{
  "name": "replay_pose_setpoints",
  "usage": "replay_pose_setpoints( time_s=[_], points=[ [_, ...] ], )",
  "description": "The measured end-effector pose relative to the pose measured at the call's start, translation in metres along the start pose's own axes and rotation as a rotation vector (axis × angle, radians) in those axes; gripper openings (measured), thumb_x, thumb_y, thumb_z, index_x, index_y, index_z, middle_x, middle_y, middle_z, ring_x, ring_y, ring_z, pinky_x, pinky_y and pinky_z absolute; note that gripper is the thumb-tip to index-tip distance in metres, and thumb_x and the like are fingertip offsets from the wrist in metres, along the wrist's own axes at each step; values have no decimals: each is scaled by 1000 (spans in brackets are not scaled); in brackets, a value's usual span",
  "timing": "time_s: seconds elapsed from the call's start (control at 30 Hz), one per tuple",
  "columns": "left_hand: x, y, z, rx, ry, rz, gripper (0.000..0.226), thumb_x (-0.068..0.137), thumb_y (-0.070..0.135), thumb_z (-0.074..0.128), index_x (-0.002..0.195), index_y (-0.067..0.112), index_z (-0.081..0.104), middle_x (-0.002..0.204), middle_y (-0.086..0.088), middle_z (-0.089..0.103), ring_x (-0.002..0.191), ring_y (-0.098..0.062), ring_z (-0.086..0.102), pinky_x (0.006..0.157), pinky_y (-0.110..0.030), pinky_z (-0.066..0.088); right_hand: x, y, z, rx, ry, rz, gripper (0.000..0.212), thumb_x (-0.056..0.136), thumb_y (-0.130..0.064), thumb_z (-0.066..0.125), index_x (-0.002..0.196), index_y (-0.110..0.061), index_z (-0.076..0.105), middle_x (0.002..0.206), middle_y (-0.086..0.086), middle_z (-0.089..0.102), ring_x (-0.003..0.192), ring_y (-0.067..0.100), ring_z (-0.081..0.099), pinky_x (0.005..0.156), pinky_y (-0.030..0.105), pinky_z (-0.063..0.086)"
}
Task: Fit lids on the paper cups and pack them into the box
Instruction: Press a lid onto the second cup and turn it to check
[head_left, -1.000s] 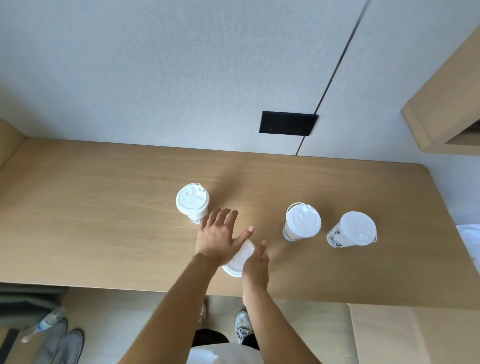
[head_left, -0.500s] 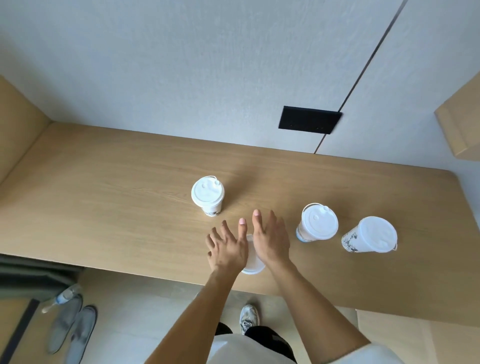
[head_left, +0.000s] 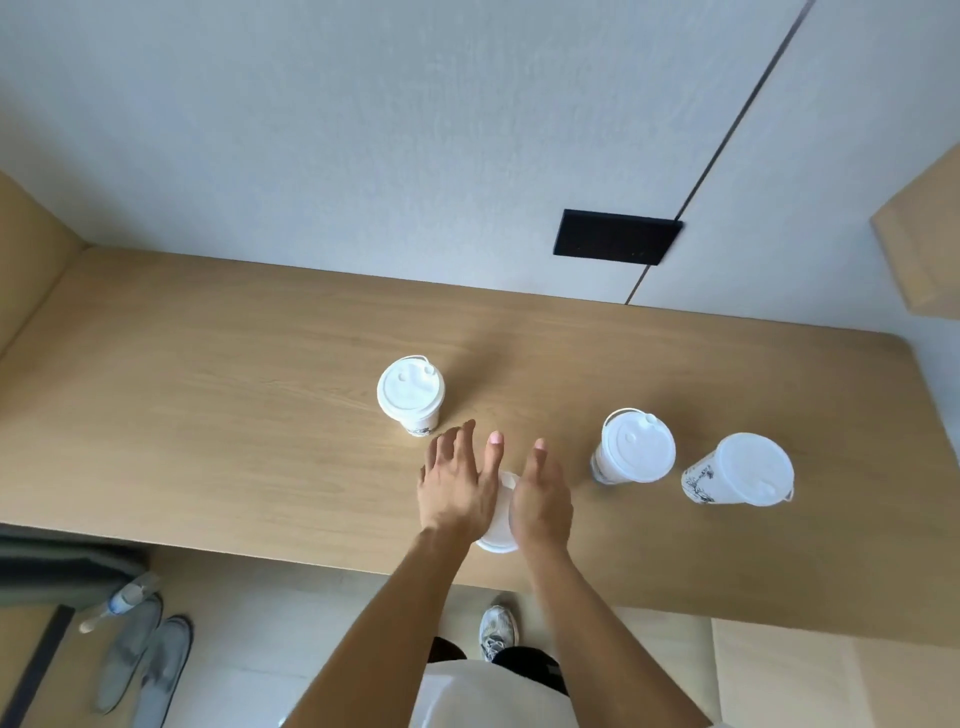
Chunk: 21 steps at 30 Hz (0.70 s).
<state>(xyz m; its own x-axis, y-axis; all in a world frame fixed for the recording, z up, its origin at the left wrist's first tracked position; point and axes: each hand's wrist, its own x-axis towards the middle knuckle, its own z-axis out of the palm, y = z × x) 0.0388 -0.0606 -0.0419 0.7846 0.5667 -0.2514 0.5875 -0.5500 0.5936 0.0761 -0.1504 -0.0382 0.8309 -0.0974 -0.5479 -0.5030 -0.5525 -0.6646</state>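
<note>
My left hand's fingers (head_left: 457, 441) are spreading loosely open and pointing toward the far side, and my right hand's fingers (head_left: 539, 452) are lying straight and close together. Neither set is curling around anything. The left hand (head_left: 454, 486) and the right hand (head_left: 540, 501) are sitting palm down, side by side, over the white lid (head_left: 500, 525) of a cup at the near edge of the wooden counter (head_left: 234, 415). Only a strip of that lid is showing between and below the palms; I cannot tell how firmly they are pressing on it, and the cup under it is hidden.

Just beyond the left fingertips, the left lidded cup (head_left: 410, 397) is standing upright. To the right of the right hand, the middle lidded cup (head_left: 635, 449) is standing, and just beside it, further right, the right lidded cup (head_left: 743, 470) with dark print on its side. All three are apart from my hands.

On the far wall a black plate (head_left: 615, 236) is sitting above the counter.
</note>
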Motion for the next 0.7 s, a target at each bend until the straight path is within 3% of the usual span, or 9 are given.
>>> replay_pose_setpoints(
  time_s=[0.1,0.2,0.27,0.37,0.43,0.47,0.53,0.6,0.7],
  points=[
    [8,10,-13,1,27,207,73,97,65,18,122,18,68,127,3,68,124,-25,59,103,-45,48,-11,0,-5,286,-25,306,79,103,-70,17,153,-17,48,152,13,56,139,38,50,117,50,36],
    [-4,7,-23,-157,63,346,70,100,68,28,122,16,69,125,4,69,118,-18,61,96,-42,52,-17,-10,-16,361,-82,387,83,102,-72,20,156,-13,42,156,15,51,142,37,47,115,46,35],
    [-21,-8,-33,-245,100,383,77,94,77,37,131,16,66,132,3,66,124,-13,58,101,-36,50,-16,-12,-22,278,-106,277,80,100,-74,20,158,-22,39,159,9,48,144,34,46,117,46,34],
    [-53,-50,-33,-172,211,446,91,81,81,59,140,11,60,141,-3,62,134,-16,54,107,-33,46,-18,-9,-29,48,-128,-93,84,91,-78,32,149,-19,49,153,9,53,143,30,48,119,44,35],
    [-66,-72,-21,11,105,428,112,75,81,63,157,12,35,161,-10,41,152,-26,33,117,-45,37,-26,-7,-30,-175,-88,-401,80,95,-71,40,157,-20,41,166,10,38,155,28,32,125,39,23],
    [-67,-75,-15,117,-29,359,127,71,83,62,164,16,9,171,-14,16,159,-30,11,124,-51,26,-29,-6,-29,-320,-78,-535,85,93,-74,37,161,-24,36,172,10,27,158,28,23,128,42,18],
    [-68,-70,-3,354,-259,164,143,67,87,58,155,23,-36,164,-17,-35,153,-37,-30,127,-60,1,-34,-1,-20,-591,-77,-719,87,88,-80,32,162,-34,32,175,12,17,160,35,18,128,52,18],
    [-66,-57,4,482,-347,94,145,68,88,58,150,22,-42,155,-18,-50,145,-40,-42,124,-63,-9,-37,7,-8,-760,-55,-794,84,87,-82,38,160,-38,37,174,14,19,155,47,25,123,62,25],
    [-57,-39,8,448,-386,39,140,71,85,58,153,24,-38,155,-16,-51,144,-37,-46,122,-65,-14,-32,16,0,-897,9,-800,83,85,-83,42,155,-39,46,173,11,25,146,54,37,113,68,37]
  ],
)
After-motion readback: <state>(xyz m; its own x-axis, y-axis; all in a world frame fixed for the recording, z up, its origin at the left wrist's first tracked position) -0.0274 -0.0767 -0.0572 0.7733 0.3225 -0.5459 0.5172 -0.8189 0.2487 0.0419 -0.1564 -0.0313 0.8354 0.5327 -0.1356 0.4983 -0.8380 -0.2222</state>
